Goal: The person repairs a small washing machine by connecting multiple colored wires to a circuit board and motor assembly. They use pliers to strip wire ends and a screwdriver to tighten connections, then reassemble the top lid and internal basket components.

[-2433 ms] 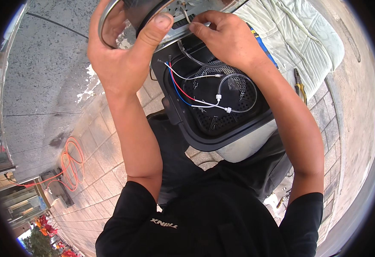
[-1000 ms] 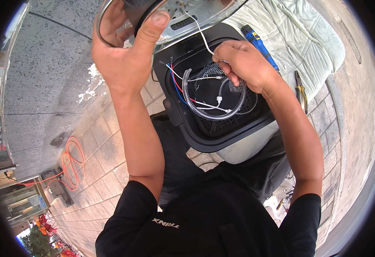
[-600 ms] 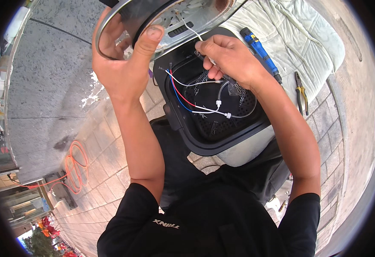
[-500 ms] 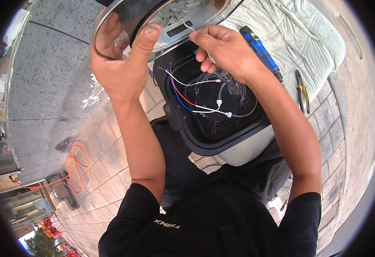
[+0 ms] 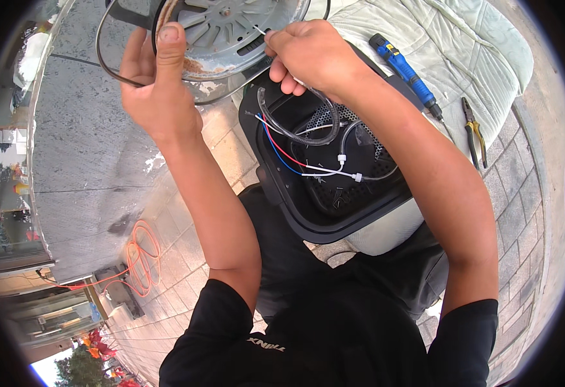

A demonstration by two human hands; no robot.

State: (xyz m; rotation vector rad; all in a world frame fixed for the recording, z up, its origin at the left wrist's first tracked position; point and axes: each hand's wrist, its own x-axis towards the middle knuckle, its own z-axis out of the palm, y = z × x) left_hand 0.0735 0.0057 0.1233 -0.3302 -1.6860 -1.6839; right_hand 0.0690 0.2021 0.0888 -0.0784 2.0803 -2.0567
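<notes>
Paving [image 5: 189, 251] below. Left hand [image 5: 162, 97] at ten o'clock, fingers gripping metal housing [image 5: 231, 58]; right hand [image 5: 313, 57] at twelve, fingers pinching white wire [image 5: 257, 29].

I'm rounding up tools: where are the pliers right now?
In the head view, the pliers are at the right, by the edge of the pale quilted pad, right of the blue tool.
</notes>
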